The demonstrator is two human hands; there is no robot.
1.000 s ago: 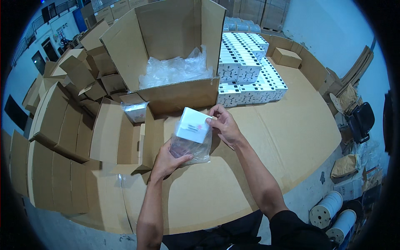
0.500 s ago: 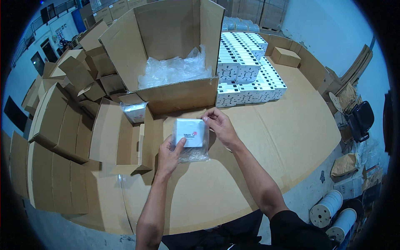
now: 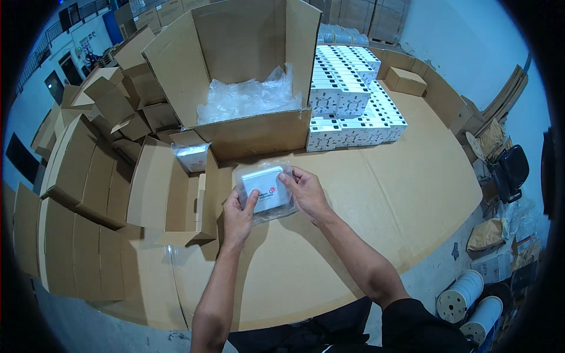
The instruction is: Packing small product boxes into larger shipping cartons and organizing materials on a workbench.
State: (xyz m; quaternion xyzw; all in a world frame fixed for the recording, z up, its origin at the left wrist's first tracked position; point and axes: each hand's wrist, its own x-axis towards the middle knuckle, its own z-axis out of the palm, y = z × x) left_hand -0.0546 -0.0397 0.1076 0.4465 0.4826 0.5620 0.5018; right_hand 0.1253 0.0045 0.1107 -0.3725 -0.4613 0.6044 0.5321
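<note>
Between my two hands is a flat white square box (image 3: 262, 187) with a small red mark, inside a clear plastic bag (image 3: 281, 213). My left hand (image 3: 238, 216) grips its left side, thumb on the front. My right hand (image 3: 305, 194) pinches the right edge, thumb on top near the upper corner. The bag's loose film sticks out around the box. Left of my hands stands an open cardboard carton (image 3: 170, 206), with a similar bagged white box (image 3: 193, 157) at its far end.
A large open carton (image 3: 259, 132) full of clear plastic bags (image 3: 247, 100) stands behind. Stacked white boxes (image 3: 347, 109) are at the back right, near a small closed carton (image 3: 405, 81). Folded brown cartons (image 3: 76, 235) pile up at left. Cable spools (image 3: 459, 294) sit on the floor at right.
The bagged box has tilted, its right side rising. My right hand has shifted down from the bag's upper corner and now pinches the box's right edge.
</note>
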